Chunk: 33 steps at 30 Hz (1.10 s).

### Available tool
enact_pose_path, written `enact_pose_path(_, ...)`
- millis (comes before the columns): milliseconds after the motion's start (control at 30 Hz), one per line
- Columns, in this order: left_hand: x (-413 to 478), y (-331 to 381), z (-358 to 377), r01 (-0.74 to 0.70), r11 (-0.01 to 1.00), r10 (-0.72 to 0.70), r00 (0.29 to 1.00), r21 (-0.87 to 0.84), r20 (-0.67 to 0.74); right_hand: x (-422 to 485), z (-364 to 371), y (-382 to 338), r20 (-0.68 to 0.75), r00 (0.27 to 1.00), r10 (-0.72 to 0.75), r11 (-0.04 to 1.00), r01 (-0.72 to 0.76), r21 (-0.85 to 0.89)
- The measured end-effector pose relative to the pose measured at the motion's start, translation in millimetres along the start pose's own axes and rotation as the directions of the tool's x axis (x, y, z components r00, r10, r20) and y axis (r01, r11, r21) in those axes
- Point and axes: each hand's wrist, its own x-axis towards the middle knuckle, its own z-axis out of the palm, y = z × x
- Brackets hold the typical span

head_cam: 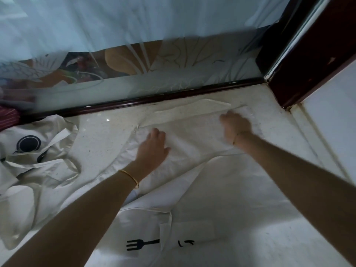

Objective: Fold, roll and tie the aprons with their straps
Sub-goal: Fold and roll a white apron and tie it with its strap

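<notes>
Left hand [152,149] lying flat, fingers straight, pressing apron [212,189] spread on speckled counter [100,135]. Right hand [236,126] resting on its far edge, blurred, grip unclear. Second apron [38,166] sitting crumpled at left; glass panel [173,74] bounding the back.

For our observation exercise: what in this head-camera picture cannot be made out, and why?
Head view:
Right hand: motion-blurred; its grip on the apron is unclear.
Fork print: the rest of the design hides under a fold.
Pile of aprons: cut off by the left edge.
Frosted glass: blurs the coloured shapes behind it.
</notes>
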Motion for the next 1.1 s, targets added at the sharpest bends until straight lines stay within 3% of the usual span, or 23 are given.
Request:
enact_pose_path(67,-22.4,20.7,6.0,-0.029,0.992,0.048,0.986,-0.119,0.158,-21.6,20.3,-31.8,0.057,0.989,-0.134,0.982,0.125,0.140)
enact_pose_path(133,-49.9,35.3,18.0,-0.015,0.998,0.031,0.945,-0.053,0.325,-41.0,36.8,-52.3,0.067,0.968,-0.241,0.959,0.227,0.173)
enact_pose_path(233,-80.8,44.3,37.6,-0.067,0.980,0.001,0.943,0.187,0.332,-60.4,50.8,-56.4,0.101,0.938,-0.332,0.938,0.317,0.139)
enact_pose_path(300,-87.4,43.5,40.5,-0.052,0.974,-0.017,0.954,0.221,0.299,-69.6,55.6,-49.4,0.147,0.924,-0.354,0.932,0.336,0.133)
enact_pose_path(400,-87.3,36.6,34.6,-0.016,0.986,-0.051,0.920,0.167,0.388,-87.0,62.1,-40.4,0.197,0.906,-0.374,0.926,0.353,0.133)
enact_pose_path(500,-94.3,38.4,30.4,-0.050,0.998,0.024,0.823,0.030,0.568,-107.2,68.3,-33.4,0.226,0.888,-0.400,0.916,0.383,0.118)
enact_pose_path(600,-105.6,47.2,31.1,0.095,0.980,0.042,0.758,-0.175,0.651,-115.0,66.3,-24.3,0.282,0.868,-0.409,0.912,0.393,0.116)
enact_pose_path(733,-105.9,48.1,22.4,0.295,0.860,0.057,0.756,-0.416,0.653,-102.2,31.4,-25.4,0.384,0.848,-0.364,0.931,0.319,0.178)
enact_pose_path(800,-100.3,41.1,14.1,0.225,0.899,0.067,0.777,-0.375,0.626,-88.6,6.2,-31.1,0.461,0.830,-0.314,0.949,0.255,0.188)
enact_pose_path(867,-89.0,28.8,4.8,0.177,0.932,0.034,0.825,-0.316,0.564,-68.7,-14.0,-40.8,0.453,0.859,-0.241,0.971,0.214,0.110)
enact_pose_path(1000,-57.4,-8.5,-14.4,0.228,0.955,-0.140,0.910,-0.188,0.390,-37.5,-25.0,-65.6,0.295,0.953,-0.063,0.992,0.094,-0.090)
enact_pose_path(1100,-37.8,-38.0,-14.6,0.305,0.940,-0.259,0.929,-0.151,0.263,-22.4,-12.3,-74.9,0.277,0.961,0.003,0.981,0.050,-0.185)
